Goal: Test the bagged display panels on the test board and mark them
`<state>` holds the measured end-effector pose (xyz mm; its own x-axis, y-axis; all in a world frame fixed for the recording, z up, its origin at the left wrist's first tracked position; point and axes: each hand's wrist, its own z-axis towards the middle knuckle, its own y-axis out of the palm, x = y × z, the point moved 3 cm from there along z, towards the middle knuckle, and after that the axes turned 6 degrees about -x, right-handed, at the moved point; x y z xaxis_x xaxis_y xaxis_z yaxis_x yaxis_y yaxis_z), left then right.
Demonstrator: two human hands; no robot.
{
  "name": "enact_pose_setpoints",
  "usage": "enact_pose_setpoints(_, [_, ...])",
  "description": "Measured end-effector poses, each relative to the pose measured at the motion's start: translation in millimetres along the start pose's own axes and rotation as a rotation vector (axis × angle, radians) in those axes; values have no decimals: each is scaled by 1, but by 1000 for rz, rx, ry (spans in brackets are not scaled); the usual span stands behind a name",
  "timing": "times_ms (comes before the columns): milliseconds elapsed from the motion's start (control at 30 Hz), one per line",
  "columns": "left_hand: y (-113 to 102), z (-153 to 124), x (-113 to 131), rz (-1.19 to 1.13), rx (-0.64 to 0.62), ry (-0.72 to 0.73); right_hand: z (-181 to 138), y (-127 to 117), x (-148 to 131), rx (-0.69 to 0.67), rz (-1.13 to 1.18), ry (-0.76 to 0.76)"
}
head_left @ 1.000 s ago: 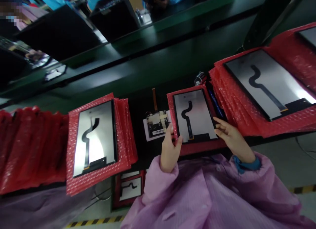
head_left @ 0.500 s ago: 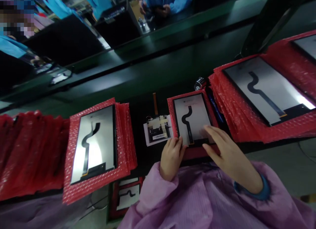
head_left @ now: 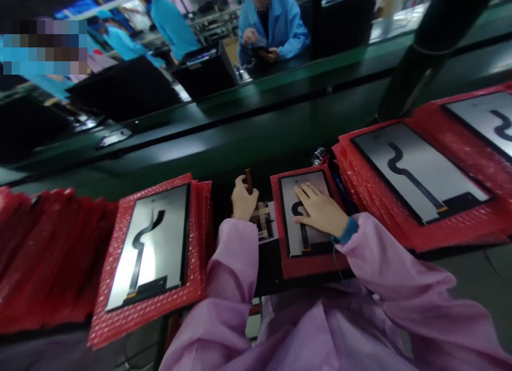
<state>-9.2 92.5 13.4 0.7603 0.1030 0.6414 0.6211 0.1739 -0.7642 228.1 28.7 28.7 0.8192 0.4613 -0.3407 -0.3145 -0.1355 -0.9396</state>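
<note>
My left hand (head_left: 243, 200) reaches over the left part of a small circuit board module (head_left: 264, 222) lying on white paper. Its fingers are curled and its thumb stands apart, with an orange-brown flex cable (head_left: 248, 180) upright between them. Whether they touch the cable is unclear. My right hand (head_left: 320, 208) lies flat, fingers spread, on the grey back of a display panel (head_left: 288, 200). A black curved ribbon cable (head_left: 304, 238) on that panel is partly hidden by this hand. Beneath the panel is a red bubble-wrap sleeve (head_left: 308, 265).
Another display panel (head_left: 170, 243) rests on red bubble wrap at left, beside a row of red sleeves (head_left: 52, 253). On the right, a panel (head_left: 424, 163) tops a sleeve stack. A blue pen-like tool (head_left: 344, 190) and metal cylinder (head_left: 319, 156) lie between. A co-worker (head_left: 276, 24) sits opposite.
My left hand has left the panel's lower left corner and moved up and left to the module. My right hand has moved up and left onto the panel. The camera view has tilted up.
</note>
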Motion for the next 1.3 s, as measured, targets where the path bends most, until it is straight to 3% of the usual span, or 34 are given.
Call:
enact_pose_setpoints(67, [0, -2, 0, -175, 32, -9, -3, 6, 1, -5, -36, -17])
enact_pose_setpoints(200, [0, -3, 2, -736, 81, 16, -4, 15, 3, 18, -111, -35])
enact_pose_setpoints(300, [-3, -4, 3, -835, 109, 58, -4, 15, 1, 47, -35, -56])
enact_pose_setpoints(500, [-7, -5, 3, -752, 78, 154, 0, 11, -9, 111, 506, -36])
enact_pose_setpoints(600, [-8, -6, 4, -739, 41, 179, 3, 12, -14, 101, 783, 72])
enact_pose_setpoints(700, [-7, -10, 8, -774, -46, 203, 6, 14, -19, 26, 951, 165])
enact_pose_setpoints(867, [-7, -22, 16, -713, -185, 235, 8, 18, -20, -19, 1183, 113])
enact_pose_setpoints(1000, [-9, -27, 25, -486, -267, 394, 9, 15, -19, -33, 1080, 54])
enact_pose_setpoints(1300, [-4, -31, 26, -96, -332, 657, 16, 8, -15, 7, 619, -273])
